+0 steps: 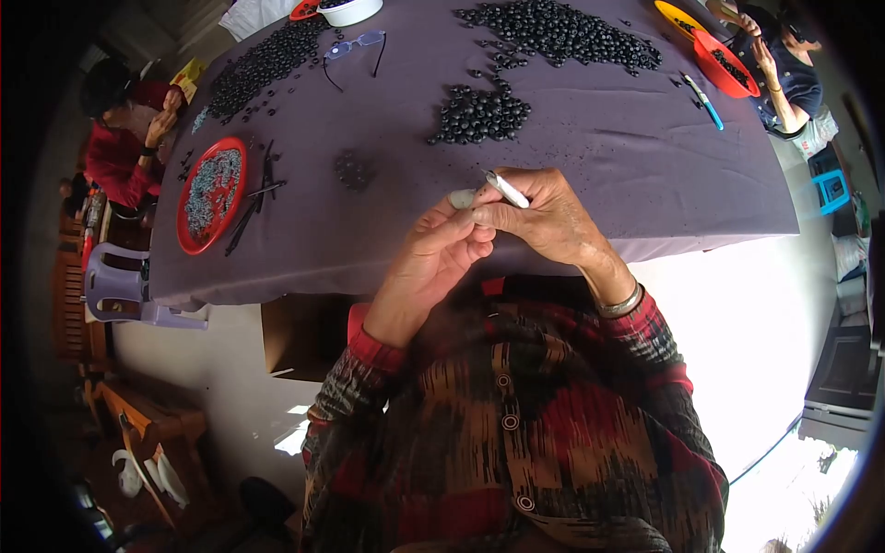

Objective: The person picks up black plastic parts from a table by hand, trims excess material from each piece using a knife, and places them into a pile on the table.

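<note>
My two hands meet just above the near edge of the cloth-covered table (pixel 304 230). Pinched in my right hand (pixel 553 217) is a small white-handled tool (pixel 509 192) with a dark, thin tip pointing up and away. My left hand (pixel 435 253) is closed, its thumb and fingers pressed together against the right fingertips. A pale grey cover (pixel 461 198) sits on one fingertip there. Whatever lies between the fingers is too small and hidden to make out. Beyond them is a small heap of black bead-like pieces (pixel 479 114), with dark crumbs scattered on the cloth.
Larger piles of black pieces (pixel 562 35) lie farther back. At left stand a red tray (pixel 241 157) of greyish bits and dark thin sticks (pixel 244 221). Eyeglasses (pixel 355 46), a blue-white pen-like tool (pixel 703 101) and a red bowl (pixel 745 89) also lie there. Two people work at the sides.
</note>
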`<act>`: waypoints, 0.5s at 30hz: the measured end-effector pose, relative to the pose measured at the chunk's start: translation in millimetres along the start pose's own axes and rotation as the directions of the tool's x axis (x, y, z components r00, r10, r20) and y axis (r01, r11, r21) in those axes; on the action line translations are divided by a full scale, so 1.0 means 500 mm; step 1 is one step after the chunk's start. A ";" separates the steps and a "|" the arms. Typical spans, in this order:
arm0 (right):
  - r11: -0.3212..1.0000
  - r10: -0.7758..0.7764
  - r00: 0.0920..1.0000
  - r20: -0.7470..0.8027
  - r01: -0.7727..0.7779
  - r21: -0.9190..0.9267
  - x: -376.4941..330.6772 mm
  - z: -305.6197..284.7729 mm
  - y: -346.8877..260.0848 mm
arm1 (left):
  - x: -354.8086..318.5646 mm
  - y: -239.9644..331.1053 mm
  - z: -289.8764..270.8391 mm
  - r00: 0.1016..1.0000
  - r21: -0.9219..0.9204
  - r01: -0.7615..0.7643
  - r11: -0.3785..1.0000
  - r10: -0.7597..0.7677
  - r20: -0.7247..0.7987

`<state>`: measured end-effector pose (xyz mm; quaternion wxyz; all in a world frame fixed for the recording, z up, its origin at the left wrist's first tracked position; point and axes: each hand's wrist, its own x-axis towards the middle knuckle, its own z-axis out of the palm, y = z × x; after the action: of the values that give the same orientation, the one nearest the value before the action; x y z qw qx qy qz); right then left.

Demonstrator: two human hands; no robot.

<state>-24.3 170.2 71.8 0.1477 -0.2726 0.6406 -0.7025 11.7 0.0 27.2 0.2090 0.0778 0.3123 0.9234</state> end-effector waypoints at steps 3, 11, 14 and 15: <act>0.999 0.023 1.000 0.009 -0.023 0.028 0.001 -0.008 0.011 | 0.004 -0.002 0.001 1.000 -0.039 0.013 0.999 -0.014 -0.016; 0.833 -0.108 0.986 -0.124 0.022 -0.553 -0.017 -0.031 -0.035 | -0.003 0.008 0.015 0.996 -0.097 -0.076 0.992 0.071 -0.059; 0.863 -0.164 0.982 -0.094 0.096 -0.496 -0.037 -0.009 -0.021 | -0.003 0.005 0.002 0.996 -0.121 -0.093 0.988 0.092 -0.013; 0.802 -0.288 0.955 -0.065 0.204 -0.561 -0.037 -0.003 -0.007 | -0.003 0.004 0.002 0.996 -0.119 -0.092 0.989 0.091 -0.010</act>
<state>-9.7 182.4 71.5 -0.0767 -0.3316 0.7829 -0.5208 12.8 -1.5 29.0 0.1698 0.0773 0.2532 0.9493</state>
